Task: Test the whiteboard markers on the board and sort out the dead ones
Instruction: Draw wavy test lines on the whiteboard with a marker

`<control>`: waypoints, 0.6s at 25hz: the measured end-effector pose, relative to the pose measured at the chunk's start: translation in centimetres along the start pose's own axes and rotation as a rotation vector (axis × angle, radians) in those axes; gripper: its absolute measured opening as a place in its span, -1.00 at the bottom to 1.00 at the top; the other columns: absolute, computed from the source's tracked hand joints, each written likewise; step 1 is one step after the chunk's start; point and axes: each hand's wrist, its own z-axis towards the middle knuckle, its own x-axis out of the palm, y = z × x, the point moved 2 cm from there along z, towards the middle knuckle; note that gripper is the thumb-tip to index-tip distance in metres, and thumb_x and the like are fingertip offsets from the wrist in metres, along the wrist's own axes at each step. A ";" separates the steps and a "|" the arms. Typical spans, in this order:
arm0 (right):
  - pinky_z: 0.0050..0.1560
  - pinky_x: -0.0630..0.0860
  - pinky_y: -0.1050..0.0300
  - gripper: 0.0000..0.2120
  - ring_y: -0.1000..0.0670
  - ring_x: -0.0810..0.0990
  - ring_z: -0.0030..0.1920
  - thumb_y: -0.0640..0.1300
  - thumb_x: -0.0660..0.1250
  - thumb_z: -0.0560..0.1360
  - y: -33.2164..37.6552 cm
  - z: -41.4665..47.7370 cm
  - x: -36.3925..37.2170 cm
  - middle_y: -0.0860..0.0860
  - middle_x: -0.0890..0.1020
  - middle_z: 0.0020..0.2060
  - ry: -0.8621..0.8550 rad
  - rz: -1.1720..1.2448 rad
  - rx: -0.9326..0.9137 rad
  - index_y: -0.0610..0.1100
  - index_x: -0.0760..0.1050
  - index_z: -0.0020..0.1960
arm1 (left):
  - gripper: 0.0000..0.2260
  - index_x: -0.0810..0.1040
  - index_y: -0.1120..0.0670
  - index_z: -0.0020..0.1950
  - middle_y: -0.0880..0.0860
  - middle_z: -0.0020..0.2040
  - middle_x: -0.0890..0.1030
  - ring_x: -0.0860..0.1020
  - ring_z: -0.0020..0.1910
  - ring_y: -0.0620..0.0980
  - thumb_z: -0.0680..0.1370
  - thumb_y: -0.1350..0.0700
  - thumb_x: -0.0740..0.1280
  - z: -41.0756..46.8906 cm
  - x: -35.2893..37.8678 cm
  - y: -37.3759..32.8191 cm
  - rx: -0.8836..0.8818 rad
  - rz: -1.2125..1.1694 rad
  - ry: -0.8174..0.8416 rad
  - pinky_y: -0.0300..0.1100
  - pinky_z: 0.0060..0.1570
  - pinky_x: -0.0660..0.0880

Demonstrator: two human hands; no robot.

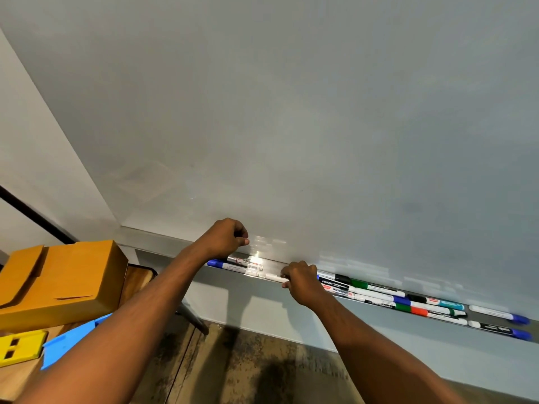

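Note:
The whiteboard fills the view and shows no marks. Its metal tray runs along the bottom edge. My right hand reaches onto the tray and grips a white marker, whose end pokes out to the left of my fingers. My left hand hovers just above the tray against the board, fingers curled into a fist with nothing visible in it. Under it lie two or three markers, one with a blue cap. Several black, green, red and blue markers lie to the right of my right hand.
Two blue-capped markers lie at the tray's far right. A cardboard box sits on a wooden table at the left, with a yellow plastic piece and a blue one beside it. Worn wooden floor lies below.

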 end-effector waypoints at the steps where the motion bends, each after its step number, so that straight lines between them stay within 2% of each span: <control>1: 0.06 0.21 0.03 -0.79 -0.11 0.43 0.16 -0.16 0.34 0.53 0.0 -0.1 -0.3 -0.06 0.57 0.07 -0.017 0.047 0.024 -0.08 0.57 0.16 | -0.82 0.60 0.14 0.10 0.09 0.07 0.61 0.52 -0.03 -0.03 0.54 0.12 0.35 -0.1 0.0 -0.1 0.002 0.001 0.003 -0.22 -0.05 0.39; 3: 0.01 0.18 0.07 -0.80 -0.10 0.44 0.16 -0.19 0.35 0.52 0.1 -0.4 -1.4 -0.05 0.57 0.06 -0.058 0.137 0.062 -0.08 0.58 0.13 | -0.83 0.61 0.15 0.09 0.09 0.05 0.62 0.53 -0.03 -0.03 0.54 0.13 0.35 -0.2 0.1 -0.6 0.013 0.005 0.016 -0.22 -0.05 0.40; 5: 0.01 0.24 0.08 -0.83 -0.09 0.48 0.12 -0.23 0.36 0.50 0.2 -0.8 -3.7 -0.03 0.58 0.03 -0.099 0.214 0.105 -0.08 0.59 0.07 | -0.84 0.61 0.15 0.08 0.07 0.01 0.62 0.55 -0.06 -0.02 0.53 0.13 0.36 -0.2 0.4 -1.8 0.042 0.005 0.049 -0.22 -0.08 0.42; 8: -0.09 0.42 0.12 -0.92 -0.03 0.52 -0.11 -0.21 0.40 0.47 -0.3 -2.0 -8.9 -0.01 0.54 -0.10 -0.175 0.355 0.173 -0.13 0.56 -0.03 | -0.82 0.59 0.14 0.10 0.06 -0.03 0.61 0.56 -0.13 -0.07 0.53 0.13 0.36 0.0 1.3 -5.8 0.158 -0.038 0.091 -0.26 -0.13 0.44; 10: -0.18 0.40 0.13 -0.83 -0.03 0.49 -0.18 -0.14 0.45 0.45 -0.6 -3.3 -12.9 0.01 0.50 -0.17 -0.244 0.385 0.182 -0.16 0.48 -0.06 | -0.80 0.57 0.14 0.15 0.08 -0.02 0.62 0.56 -0.17 -0.11 0.54 0.14 0.35 0.0 2.3 -9.3 0.248 -0.105 0.079 -0.31 -0.17 0.47; 13: -0.25 0.37 0.21 -0.74 0.01 0.49 -0.21 -0.04 0.45 0.46 -0.9 -6.4 -18.6 0.04 0.49 -0.18 -0.370 0.449 0.170 -0.10 0.41 0.00 | -0.78 0.56 0.12 0.18 0.07 0.05 0.62 0.58 -0.07 -0.09 0.56 0.12 0.32 -0.2 3.1 -14.0 0.355 -0.191 0.062 -0.25 -0.04 0.50; 15: -0.33 0.37 0.30 -0.75 0.09 0.49 -0.27 -0.03 0.43 0.47 -2.0 -9.1 -21.8 0.04 0.51 -0.22 -0.500 0.547 0.188 -0.06 0.37 -0.03 | -0.76 0.52 0.09 0.22 0.02 0.08 0.61 0.57 0.04 -0.11 0.56 0.11 0.31 -0.8 3.4 -17.0 0.427 -0.261 0.145 -0.23 0.07 0.50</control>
